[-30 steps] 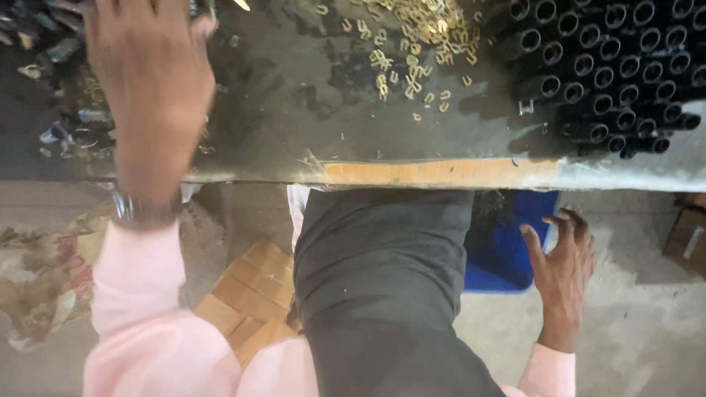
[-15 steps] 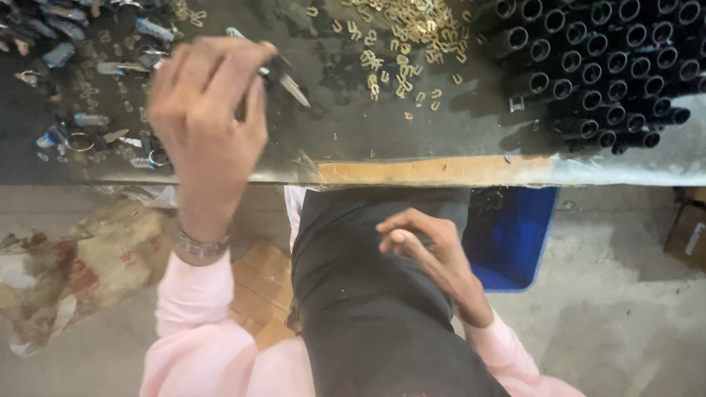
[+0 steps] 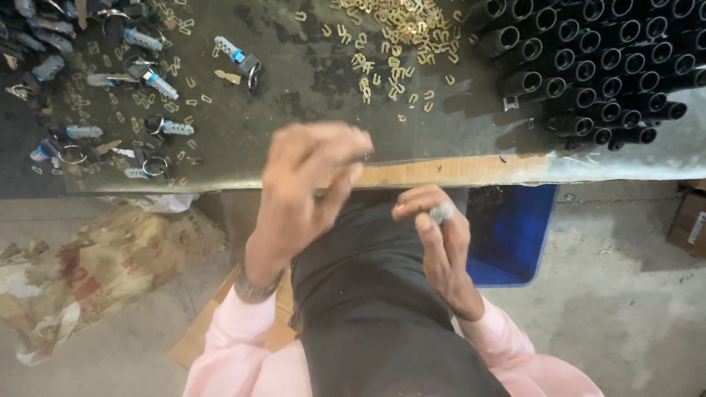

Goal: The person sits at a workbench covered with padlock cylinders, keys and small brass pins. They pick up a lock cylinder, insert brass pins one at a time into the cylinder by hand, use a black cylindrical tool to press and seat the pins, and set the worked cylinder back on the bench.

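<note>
The right hand (image 3: 435, 239) pinches a small silvery metal piece (image 3: 442, 213) in closed fingers above the lap. The left hand (image 3: 307, 184) hovers at the desk (image 3: 456, 167) edge, fingers bunched; what they grip I cannot tell. Beyond lie brass clips (image 3: 401, 29), keyed locks (image 3: 158, 81) and black tubes (image 3: 596, 66).

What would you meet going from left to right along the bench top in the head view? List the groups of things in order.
Scattered lock cylinders with key rings → heap of small brass clips → stack of black tubes.
</note>
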### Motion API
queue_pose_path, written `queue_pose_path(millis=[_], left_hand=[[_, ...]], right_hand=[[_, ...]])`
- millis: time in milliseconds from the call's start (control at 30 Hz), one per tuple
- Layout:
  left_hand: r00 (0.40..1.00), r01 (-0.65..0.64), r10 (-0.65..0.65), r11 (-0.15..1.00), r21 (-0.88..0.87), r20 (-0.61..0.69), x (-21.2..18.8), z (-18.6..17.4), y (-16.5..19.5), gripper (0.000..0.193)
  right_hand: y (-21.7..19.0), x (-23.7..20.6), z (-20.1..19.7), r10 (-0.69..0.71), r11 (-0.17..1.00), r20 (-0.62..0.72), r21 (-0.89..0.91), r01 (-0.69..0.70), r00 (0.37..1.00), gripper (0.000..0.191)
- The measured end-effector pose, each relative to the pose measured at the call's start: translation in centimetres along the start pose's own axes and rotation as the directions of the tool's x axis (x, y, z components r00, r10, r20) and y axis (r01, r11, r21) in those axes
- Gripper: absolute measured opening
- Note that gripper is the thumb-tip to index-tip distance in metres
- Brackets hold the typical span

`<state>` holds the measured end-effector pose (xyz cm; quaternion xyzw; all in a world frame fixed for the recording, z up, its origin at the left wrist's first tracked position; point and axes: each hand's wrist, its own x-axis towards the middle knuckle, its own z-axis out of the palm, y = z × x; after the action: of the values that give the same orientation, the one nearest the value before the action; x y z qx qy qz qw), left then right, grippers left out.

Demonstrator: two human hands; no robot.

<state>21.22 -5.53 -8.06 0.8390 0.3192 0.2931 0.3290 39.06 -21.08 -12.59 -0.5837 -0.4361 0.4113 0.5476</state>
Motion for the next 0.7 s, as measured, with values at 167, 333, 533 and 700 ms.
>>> queue_pose_path(millis=[167, 333, 533, 700], left_hand=[[1.000, 0.024, -0.022, 0.950, 0.310, -0.009, 1.9, 2.2, -1.2, 0.053], [0.998, 0.018, -0.008, 0.990, 0.139, -0.068, 0.6, 3.1, -1.6, 0.044], [0.998, 0.058, -0.054, 0.978, 0.199, -0.027, -0.4, 2.7, -1.1, 0.042], [0.997, -0.064, 0.051, 0.965, 0.256, 0.058, -0.7, 3.6, -0.1, 0.057]], right_hand=[[-0.2, -0.9, -1.0, -0.076, 0.997, -0.041, -0.010, 0.075, 0.996, 0.012], [0.9, -1.4, -1.0, 0.029, 0.977, -0.103, 0.211, -0.006, 0.994, 0.030], [0.2, -0.8, -0.6, 0.063, 0.994, -0.088, 0.099, -0.055, 0.994, 0.028], [-0.9, -0.5, -0.7, -0.052, 0.994, -0.092, -0.097, 0.043, 0.994, 0.026]])
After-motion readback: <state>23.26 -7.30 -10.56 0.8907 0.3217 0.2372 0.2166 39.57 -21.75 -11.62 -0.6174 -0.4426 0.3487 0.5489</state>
